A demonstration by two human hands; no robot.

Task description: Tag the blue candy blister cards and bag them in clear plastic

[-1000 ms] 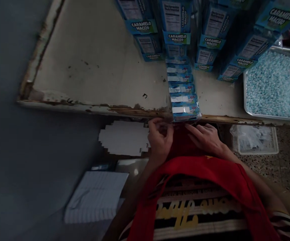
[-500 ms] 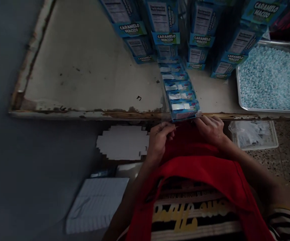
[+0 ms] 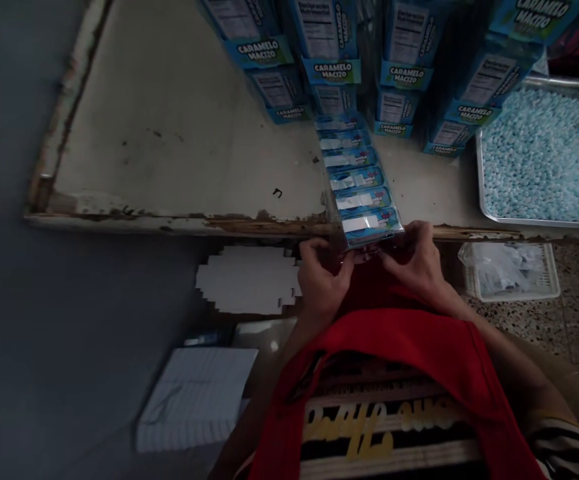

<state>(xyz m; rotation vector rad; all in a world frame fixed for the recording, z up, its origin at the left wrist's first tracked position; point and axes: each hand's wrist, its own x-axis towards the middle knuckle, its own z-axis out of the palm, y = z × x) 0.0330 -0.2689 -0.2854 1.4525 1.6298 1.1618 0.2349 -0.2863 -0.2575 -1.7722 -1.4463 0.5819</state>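
Observation:
A row of small blue candy boxes (image 3: 364, 180), wrapped together in clear plastic, lies on the table with its near end at the front edge. Thumb and fingers of my left hand (image 3: 322, 280) are closed on the loose end of the clear plastic wrap (image 3: 364, 254), just below the nearest box. On the other side, my right hand (image 3: 417, 263) pinches the same end of the wrap near the box's right corner. Some fingertips of both hands are hidden behind the film and the box end.
Tall stacks of blue candy boxes (image 3: 329, 70) stand at the back of the worn table (image 3: 179, 167). At right sits a metal tray (image 3: 479, 180) of pale blue candies. Below the table are a white basket (image 3: 552, 280) with plastic bags and a pile of white sheets (image 3: 194, 393).
Both hands have come closer together under the row's near end, with thumbs now on the plastic wrap. The near end of the row looks slightly lifted or pulled toward me.

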